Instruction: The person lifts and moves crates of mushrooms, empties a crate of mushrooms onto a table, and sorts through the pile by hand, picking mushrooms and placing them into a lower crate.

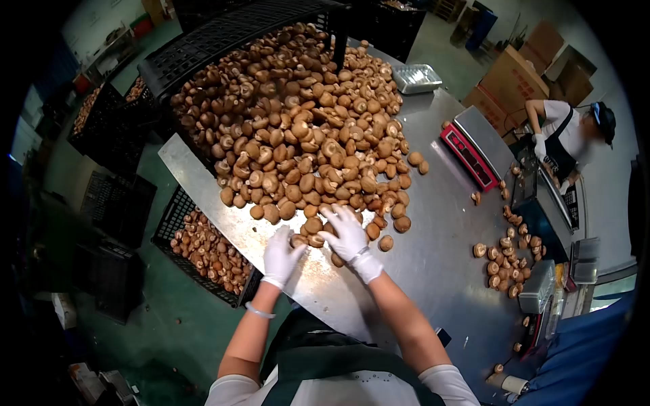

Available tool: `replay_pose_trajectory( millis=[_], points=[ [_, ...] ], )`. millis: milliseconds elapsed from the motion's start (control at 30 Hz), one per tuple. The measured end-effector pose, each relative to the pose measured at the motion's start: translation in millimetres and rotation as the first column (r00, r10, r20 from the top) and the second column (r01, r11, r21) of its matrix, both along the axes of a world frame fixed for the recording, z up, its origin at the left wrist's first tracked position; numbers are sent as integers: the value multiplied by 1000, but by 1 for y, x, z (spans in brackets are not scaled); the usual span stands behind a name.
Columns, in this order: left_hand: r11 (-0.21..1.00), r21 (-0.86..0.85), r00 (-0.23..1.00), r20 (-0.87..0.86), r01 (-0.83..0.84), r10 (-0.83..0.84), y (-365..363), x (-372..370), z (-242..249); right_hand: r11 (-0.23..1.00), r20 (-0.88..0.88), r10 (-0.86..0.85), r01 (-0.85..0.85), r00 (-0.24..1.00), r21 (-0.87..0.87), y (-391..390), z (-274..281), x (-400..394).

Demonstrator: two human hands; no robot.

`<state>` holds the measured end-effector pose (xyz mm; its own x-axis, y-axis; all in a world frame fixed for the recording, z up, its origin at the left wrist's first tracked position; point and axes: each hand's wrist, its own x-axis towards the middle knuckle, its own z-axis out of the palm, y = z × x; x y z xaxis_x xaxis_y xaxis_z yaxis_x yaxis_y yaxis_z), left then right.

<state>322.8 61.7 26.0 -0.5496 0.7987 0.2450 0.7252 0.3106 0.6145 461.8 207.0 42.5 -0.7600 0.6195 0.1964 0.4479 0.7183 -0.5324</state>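
A big heap of brown shiitake mushrooms [298, 128] spreads over the metal table in front of me. Both my hands wear white gloves and rest at the heap's near edge. My left hand [281, 257] has its thumb apart from its fingers, beside a mushroom [298, 241]. My right hand [348, 238] reaches over the mushrooms with fingers stretched out and thumb spread. A few mushrooms [313, 225] lie between the two hands. Whether the fingertips press on any of them is hard to tell.
A black crate [237, 44] lies tipped behind the heap. Below the table's left edge stands a crate of mushrooms [210, 254]. On the right are a red scale [470, 155], loose mushrooms [508, 264], a clear plastic tray [416, 78] and a co-worker [565, 132].
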Motion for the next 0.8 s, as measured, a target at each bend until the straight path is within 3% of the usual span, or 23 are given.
replay_pose_trajectory(
  millis=[33, 100, 233, 300, 367, 433, 467, 500, 567, 600, 633, 700, 733, 800],
  points=[
    [995, -92, 998, 45, 49, -45, 3, 3, 0, 994, 100, 40, -50, 994, 99, -4, -5, -14],
    [996, -33, 996, 41, 78, -77, 0, 6, -12, 978, 144, 120, -142, 982, 154, -16, -14, -32],
    [995, 12, 965, 244, 99, -99, -23, -14, -31, 989, 91, 101, -110, 991, 103, -39, -10, -20],
    [992, 52, 751, 649, 114, -120, -28, -25, -32, 982, 91, 88, -102, 992, 160, -47, -12, -6],
    [983, 90, 762, 622, 161, -182, -32, -23, -25, 993, 112, 32, -45, 993, 113, -46, -13, 3],
    [956, 18, 946, 139, 293, -292, -25, -21, -16, 993, -65, -117, 116, 991, -21, -44, -12, -1],
    [926, -89, 926, 138, 366, -352, -20, -21, -6, 984, -86, -162, 154, 983, -88, -39, -10, -9],
    [914, -66, 915, 75, 401, -396, -15, -19, -1, 969, -102, -208, 191, 973, -159, -36, 1, -22],
    [859, -148, 872, 59, 489, -486, -4, -15, -13, 992, -38, -117, 115, 992, -52, -25, 8, -55],
    [865, -61, 867, 13, 498, -498, -3, -13, -23, 997, 41, -74, 72, 996, 41, -24, 9, -74],
    [865, -24, 865, 28, 501, -500, -4, -12, -33, 991, 123, -36, 20, 992, 132, -22, 10, -94],
    [876, -48, 873, 126, 480, -471, -15, -13, -30, 981, 450, -54, -37, 892, 191, -22, -1, -126],
    [876, -57, 874, 127, 478, -469, -25, -15, -28, 963, 432, -76, -46, 899, 265, -26, -11, -133],
    [933, 104, 828, 434, 345, -355, -48, -16, -20, 976, 375, -43, -40, 926, 213, -26, -14, -126]
  ],
)
